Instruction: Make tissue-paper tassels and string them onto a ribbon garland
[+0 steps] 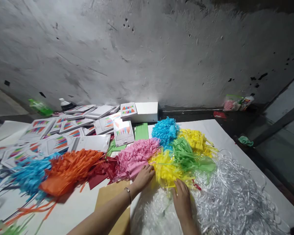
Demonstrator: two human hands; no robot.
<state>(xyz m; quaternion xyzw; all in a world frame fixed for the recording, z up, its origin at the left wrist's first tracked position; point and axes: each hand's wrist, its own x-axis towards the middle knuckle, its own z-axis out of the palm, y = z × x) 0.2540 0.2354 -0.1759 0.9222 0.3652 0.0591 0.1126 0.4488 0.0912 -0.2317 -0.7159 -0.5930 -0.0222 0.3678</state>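
Heaps of fringed paper lie across a white table (218, 130). My left hand (144, 177) rests with its fingertips at the edge of the pink fringe heap (133, 158), a thin bracelet on its wrist. My right hand (182, 196) lies palm down on the near yellow fringe heap (165, 169), fingers pressing into the strands. I cannot tell whether either hand grips anything. Green fringe (186, 153), blue fringe (165, 129) and a second yellow heap (197, 140) lie just beyond.
A tangle of white ribbon (232, 192) fills the near right. Orange fringe (68, 169), dark red fringe (101, 169) and more blue fringe (29, 174) spread left. Several white printed packets (63, 130) and a white box (145, 111) stand at the back. Brown card (112, 195) lies under my left arm.
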